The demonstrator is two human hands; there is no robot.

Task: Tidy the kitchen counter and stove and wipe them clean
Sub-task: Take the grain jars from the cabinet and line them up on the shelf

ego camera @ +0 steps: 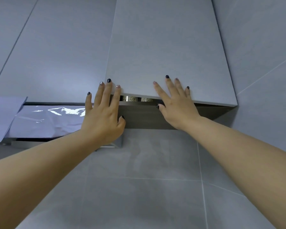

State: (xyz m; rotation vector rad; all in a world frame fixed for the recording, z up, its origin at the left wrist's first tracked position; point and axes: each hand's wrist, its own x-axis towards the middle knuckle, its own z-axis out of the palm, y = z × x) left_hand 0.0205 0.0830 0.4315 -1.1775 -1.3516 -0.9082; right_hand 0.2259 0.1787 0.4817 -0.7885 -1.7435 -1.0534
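Observation:
I am looking up at grey wall cupboards. One cupboard door (165, 52) stands slightly ajar, and a narrow gap at its bottom edge shows jars (132, 98) inside. My left hand (104, 113) lies flat with fingers spread at the door's lower left corner, its fingertips on the door. My right hand (175, 103) presses flat on the door's lower edge, with the thumb under the rim. Neither hand holds anything. The counter and stove are out of view.
To the left, a range hood (45, 119) wrapped in shiny plastic film sits under the neighbouring cupboard (56, 55). Grey wall tiles (147, 179) fill the space below and to the right.

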